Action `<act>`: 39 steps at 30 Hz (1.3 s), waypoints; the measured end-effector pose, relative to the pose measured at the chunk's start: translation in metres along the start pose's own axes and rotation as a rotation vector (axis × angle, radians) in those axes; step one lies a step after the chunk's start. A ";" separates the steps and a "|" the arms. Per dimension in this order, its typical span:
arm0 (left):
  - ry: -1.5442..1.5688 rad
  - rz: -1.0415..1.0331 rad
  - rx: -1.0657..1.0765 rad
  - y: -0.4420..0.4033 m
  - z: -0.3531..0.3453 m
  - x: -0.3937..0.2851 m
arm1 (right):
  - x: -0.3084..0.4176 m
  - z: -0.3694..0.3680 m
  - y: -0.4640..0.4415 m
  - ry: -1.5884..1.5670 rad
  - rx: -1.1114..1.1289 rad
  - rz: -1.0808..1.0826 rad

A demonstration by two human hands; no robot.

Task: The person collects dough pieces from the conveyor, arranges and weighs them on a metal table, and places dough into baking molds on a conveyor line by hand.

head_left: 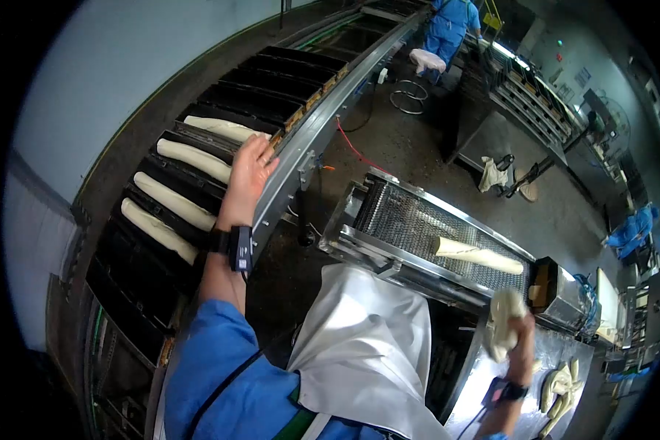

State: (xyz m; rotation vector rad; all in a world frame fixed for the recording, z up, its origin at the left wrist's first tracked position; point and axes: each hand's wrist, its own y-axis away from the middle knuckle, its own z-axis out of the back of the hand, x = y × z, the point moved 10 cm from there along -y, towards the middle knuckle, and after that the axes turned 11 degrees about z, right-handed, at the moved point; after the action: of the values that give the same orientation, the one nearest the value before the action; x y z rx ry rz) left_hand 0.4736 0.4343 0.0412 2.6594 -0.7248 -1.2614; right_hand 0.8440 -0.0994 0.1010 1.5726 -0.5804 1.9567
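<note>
My left hand is at the near edge of the black baking pans, fingers stretched out, by the end of a pale dough log lying in a pan. Several more dough logs, such as one close by, lie in neighbouring slots. On the right, my right hand grips a lump of dough, smeared by motion, above a metal table. Another dough log rests on the mesh conveyor belt in front of me.
A long metal rail runs beside the pans. Loose dough strips lie on the metal table at lower right. A metal box stands at the belt's end. One person in blue is at the far end, another at right.
</note>
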 end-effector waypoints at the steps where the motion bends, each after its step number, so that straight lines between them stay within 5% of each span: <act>1: -0.018 -0.006 0.029 0.008 0.002 0.002 | 0.023 -0.013 -0.027 -0.076 0.053 0.049; 4: -0.060 0.000 0.028 0.029 0.012 0.005 | 0.122 -0.079 -0.068 -0.173 0.150 0.091; 6: -0.041 -0.004 -0.016 0.036 0.018 0.004 | 0.182 -0.126 -0.096 -0.197 0.294 0.349; 8: -0.042 0.004 -0.063 0.043 0.025 0.003 | 0.217 -0.191 -0.121 -0.438 0.215 0.159; 10: -0.031 0.000 -0.087 0.052 0.026 0.001 | 0.261 -0.275 -0.148 -0.626 0.646 0.268; 14: -0.053 -0.018 -0.081 0.059 0.037 -0.006 | 0.264 -0.338 -0.172 -0.642 0.715 0.310; 18: -0.091 -0.035 -0.129 0.059 0.054 -0.017 | 0.169 -0.343 -0.184 -0.288 0.690 0.242; 22: -0.074 -0.078 -0.147 0.065 0.061 -0.033 | -0.007 -0.286 -0.210 0.651 0.606 0.218; 23: -0.085 -0.096 -0.147 0.064 0.061 -0.036 | -0.041 -0.278 -0.208 0.967 0.771 0.133; 26: -0.095 -0.128 -0.150 0.057 0.059 -0.042 | -0.029 -0.257 -0.183 1.369 0.311 0.594; 29: -0.052 -0.145 -0.095 0.057 0.054 -0.044 | -0.038 -0.276 -0.186 1.461 0.384 0.684; 30: -0.052 -0.148 -0.098 0.056 0.056 -0.045 | -0.026 -0.279 -0.191 1.459 0.386 0.688; 32: -0.063 -0.189 -0.164 0.051 0.070 -0.047 | -0.010 -0.265 -0.219 1.228 0.427 0.233; 34: 0.007 -0.176 -0.176 0.052 0.078 -0.049 | 0.050 -0.248 -0.242 0.736 0.318 0.492; 39: -0.090 -0.219 -0.385 0.045 0.100 -0.052 | 0.213 -0.255 -0.230 -0.057 0.311 0.477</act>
State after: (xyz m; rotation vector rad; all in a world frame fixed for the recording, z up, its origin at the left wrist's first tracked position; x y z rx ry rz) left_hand 0.3532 0.4289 0.0260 2.4231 -0.1727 -1.4125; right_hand 0.7754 0.2696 0.2507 1.8064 -0.7582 2.4567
